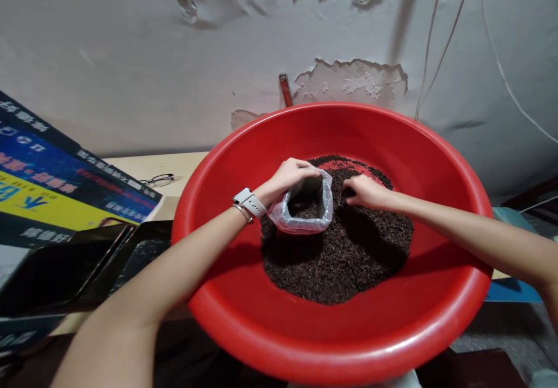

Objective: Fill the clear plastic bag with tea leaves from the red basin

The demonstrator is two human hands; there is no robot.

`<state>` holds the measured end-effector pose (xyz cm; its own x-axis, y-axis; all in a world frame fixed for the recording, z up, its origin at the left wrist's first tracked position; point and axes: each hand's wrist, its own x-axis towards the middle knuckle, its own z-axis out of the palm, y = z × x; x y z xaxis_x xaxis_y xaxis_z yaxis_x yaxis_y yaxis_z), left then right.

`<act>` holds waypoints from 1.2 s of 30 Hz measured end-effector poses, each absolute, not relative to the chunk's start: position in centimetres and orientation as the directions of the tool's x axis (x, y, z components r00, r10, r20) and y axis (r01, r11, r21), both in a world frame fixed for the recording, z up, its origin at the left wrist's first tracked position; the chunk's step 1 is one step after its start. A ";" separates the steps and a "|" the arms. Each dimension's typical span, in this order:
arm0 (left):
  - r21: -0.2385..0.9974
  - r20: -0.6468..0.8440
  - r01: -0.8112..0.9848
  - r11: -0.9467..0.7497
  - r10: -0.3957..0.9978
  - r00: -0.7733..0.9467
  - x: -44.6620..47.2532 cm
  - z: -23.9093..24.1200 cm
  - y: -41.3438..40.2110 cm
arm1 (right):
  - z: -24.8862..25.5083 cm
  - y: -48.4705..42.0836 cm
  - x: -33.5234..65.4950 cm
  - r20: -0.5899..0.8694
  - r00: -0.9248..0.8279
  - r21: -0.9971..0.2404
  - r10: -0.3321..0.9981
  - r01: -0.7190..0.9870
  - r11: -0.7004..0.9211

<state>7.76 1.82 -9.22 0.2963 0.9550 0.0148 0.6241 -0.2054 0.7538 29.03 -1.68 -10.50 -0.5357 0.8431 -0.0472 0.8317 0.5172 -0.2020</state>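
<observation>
A clear plastic bag (325,223) stands with its mouth open above a heap of dark loose tea leaves (331,277), some of which lie inside the bag. My left hand (293,174) is closed on the bag's upper left rim; a watch with a pale strap is on that wrist. To the right of the bag, my right hand (365,191) is low over the heap with its fingers curled in. Dark tea shows between the thumb and fingers; how much it holds is hidden. All of this is inside a big red plastic basin (436,312).
On the left are a printed box (74,173) and dark open trays (65,266). Eyeglasses (159,178) lie on the pale table (192,164) behind. A peeling wall (131,56) rises at the back, with cords (440,45) hanging at right.
</observation>
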 end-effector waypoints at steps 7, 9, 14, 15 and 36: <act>0.884 0.142 0.358 -0.302 0.901 0.411 9.7 -11.2 1.2 | -8.0 -4.3 26.9 0.418 -0.606 -0.432 0.677 0.524 0.734; 0.814 0.169 0.408 -0.413 0.841 0.514 9.6 -11.2 1.3 | -8.2 -3.7 27.1 0.394 -0.587 -0.461 0.708 0.540 0.704; 0.650 0.090 0.556 -0.517 0.780 0.620 8.2 -10.3 2.1 | -10.7 0.1 30.2 0.195 -0.236 -0.434 0.952 0.850 0.299; 0.610 0.065 0.596 -0.522 0.783 0.619 8.0 -10.0 2.3 | -11.7 0.6 30.7 0.069 -0.188 -0.364 0.980 0.910 0.200; 0.211 -0.055 0.819 -0.534 0.830 0.555 8.5 -8.0 1.9 | -10.6 -0.7 29.9 -0.036 -0.233 -0.058 0.972 0.971 0.231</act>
